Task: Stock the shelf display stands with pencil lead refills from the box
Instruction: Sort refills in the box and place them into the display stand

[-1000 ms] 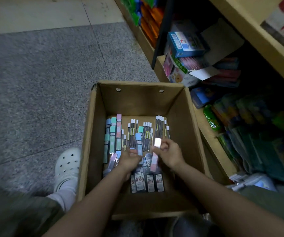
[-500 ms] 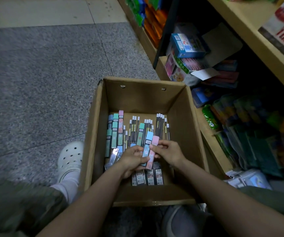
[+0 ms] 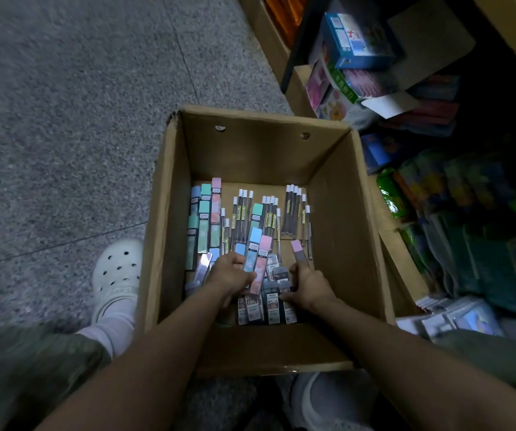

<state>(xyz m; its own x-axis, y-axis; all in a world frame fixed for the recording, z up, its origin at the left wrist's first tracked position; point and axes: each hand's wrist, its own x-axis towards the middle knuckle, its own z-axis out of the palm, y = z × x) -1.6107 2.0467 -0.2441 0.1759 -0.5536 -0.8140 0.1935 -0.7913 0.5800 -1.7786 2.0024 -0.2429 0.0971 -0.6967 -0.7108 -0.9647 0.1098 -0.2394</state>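
Observation:
An open cardboard box point(image 3: 337, 188) stands on the floor in front of me. On its bottom lie several pencil lead refills: pastel flat cases point(image 3: 203, 219) at the left, clear tubes with white caps point(image 3: 294, 209) in the middle and right, dark packs point(image 3: 266, 306) at the near side. My left hand point(image 3: 230, 276) grips a blue case and a pink case point(image 3: 258, 259) together, standing up out of the fist. My right hand point(image 3: 309, 286) pinches another pink-capped case point(image 3: 299, 251) just above the dark packs.
A low wooden shelf point(image 3: 390, 237) with coloured stationery packs runs along the right. Boxed goods point(image 3: 356, 42) stand behind the carton. Grey speckled floor point(image 3: 63, 119) lies to the left. My white clog point(image 3: 116, 275) is beside the carton's left wall.
My right hand let go of the pink case that now stays in my left hand, moved right and picked up another pink-capped case. The camera tilted down.

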